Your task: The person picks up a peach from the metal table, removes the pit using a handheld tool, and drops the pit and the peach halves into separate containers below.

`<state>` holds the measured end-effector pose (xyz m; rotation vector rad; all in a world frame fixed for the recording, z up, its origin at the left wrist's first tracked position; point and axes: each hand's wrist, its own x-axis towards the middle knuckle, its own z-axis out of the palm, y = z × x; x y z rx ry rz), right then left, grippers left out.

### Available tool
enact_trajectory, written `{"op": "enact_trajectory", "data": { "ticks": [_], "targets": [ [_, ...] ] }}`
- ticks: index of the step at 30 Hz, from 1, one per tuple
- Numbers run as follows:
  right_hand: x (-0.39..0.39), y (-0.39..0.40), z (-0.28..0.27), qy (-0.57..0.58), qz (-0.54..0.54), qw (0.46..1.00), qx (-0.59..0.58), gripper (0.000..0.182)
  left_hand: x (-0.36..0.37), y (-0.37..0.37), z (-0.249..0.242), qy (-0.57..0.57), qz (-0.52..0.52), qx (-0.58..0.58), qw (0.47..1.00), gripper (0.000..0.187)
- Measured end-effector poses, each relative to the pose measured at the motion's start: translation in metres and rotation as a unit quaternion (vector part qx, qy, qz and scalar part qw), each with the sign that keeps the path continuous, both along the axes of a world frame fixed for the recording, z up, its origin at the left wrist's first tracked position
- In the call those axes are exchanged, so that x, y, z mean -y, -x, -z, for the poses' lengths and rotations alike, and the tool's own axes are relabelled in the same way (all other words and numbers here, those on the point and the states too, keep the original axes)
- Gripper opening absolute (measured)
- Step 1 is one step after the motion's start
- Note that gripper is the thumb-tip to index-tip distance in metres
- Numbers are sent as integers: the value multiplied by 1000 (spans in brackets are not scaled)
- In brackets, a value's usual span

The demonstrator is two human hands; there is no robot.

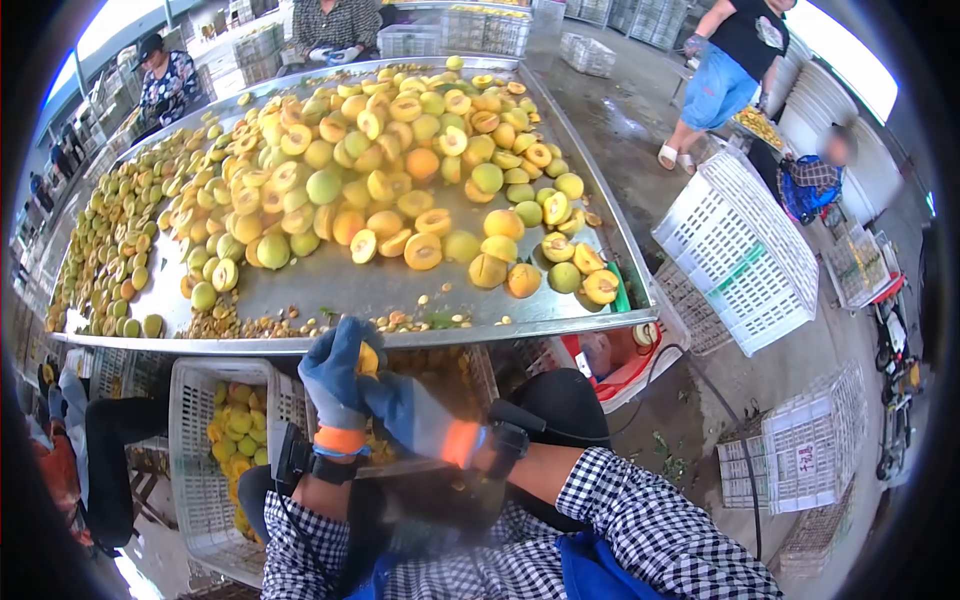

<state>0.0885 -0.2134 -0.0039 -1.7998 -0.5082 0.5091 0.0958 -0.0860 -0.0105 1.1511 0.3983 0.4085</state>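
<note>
My left hand, in a blue-grey glove with an orange cuff, is raised at the near edge of the metal table and closed around a cut piece of yellow peach. Against it from the right comes my right hand, gloved the same way, blurred, with its fingers closed near the fruit. Whatever sits inside the right fingers is hidden. A pile of yellow-green peaches, many halved with the cavity showing, covers much of the metal table. Brown pits and scraps lie along its near edge.
Below the table, left of my knees, stands a white crate holding peaches. A red container is under the right corner. White crates stack on the right, with a black cable hanging nearby. Other people work beyond the table.
</note>
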Motion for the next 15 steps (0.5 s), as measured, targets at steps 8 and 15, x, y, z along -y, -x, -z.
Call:
{"op": "enact_trajectory", "data": {
  "ticks": [8, 15],
  "targets": [
    [-4, 10, 6, -68, 109, 989, 73, 53, 5, -12, 8, -30, -2, 41, 999, 36],
    [-4, 1, 2, 25, 52, 996, 69, 50, -2, -4, -2, -14, 22, 41, 999, 39]
  ]
}}
